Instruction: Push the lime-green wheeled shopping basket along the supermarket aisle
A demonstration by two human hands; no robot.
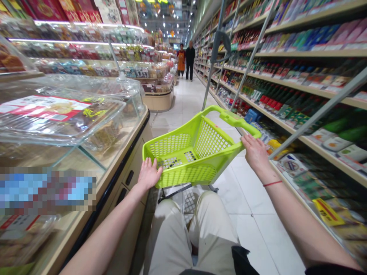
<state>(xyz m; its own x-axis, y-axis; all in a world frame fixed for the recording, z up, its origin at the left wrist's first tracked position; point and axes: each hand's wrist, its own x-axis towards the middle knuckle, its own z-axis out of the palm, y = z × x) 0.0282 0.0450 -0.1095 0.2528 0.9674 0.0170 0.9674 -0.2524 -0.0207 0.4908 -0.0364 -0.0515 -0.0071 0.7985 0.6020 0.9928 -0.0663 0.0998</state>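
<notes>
A lime-green shopping cart (186,177) stands crosswise just ahead of my knees, its basket holding nothing that I can see. My left hand (149,173) lies on the rim at the basket's left end, fingers over the edge and slightly spread. At the other end, my right hand (255,151) is closed on the cart near the right end of its handle (237,120); a thin red string circles that wrist. Part of the cart's dark lower frame and wheels shows beneath the basket.
Left is a wooden display counter (126,156) with clear food boxes (51,114). Stocked shelves (309,88) line the right side, with slanted grey bars in front. Two people (185,61) stand far down the tiled aisle (186,93).
</notes>
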